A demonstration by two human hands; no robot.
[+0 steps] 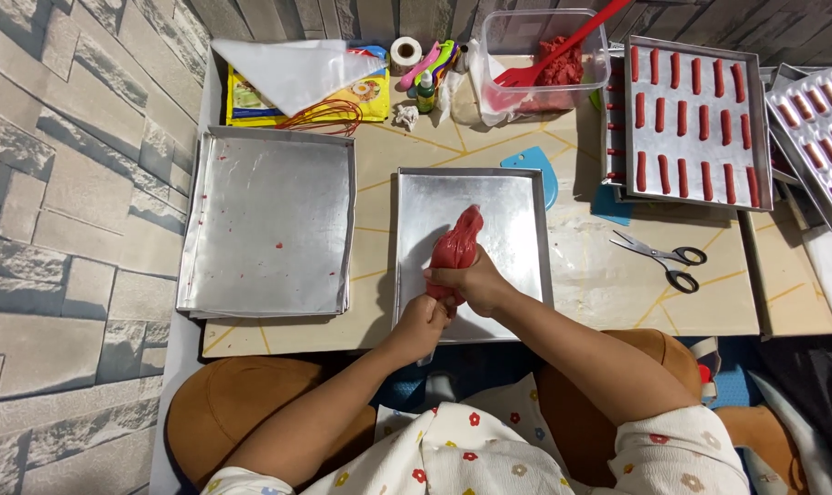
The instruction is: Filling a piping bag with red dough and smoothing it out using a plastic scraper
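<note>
The piping bag [457, 252] of red paste lies over the middle tray [517, 211]; it looks soft, squashy and slippery, best gripped at the twisted rear end. The right hand [476, 280] is wrapped around its body, and the left hand [425, 321] is closed on its tail. 1 bare tray [269, 220] sits left, 1 tray of red sticks [695, 115] right, 1 scissors [663, 257] nearby.
</note>
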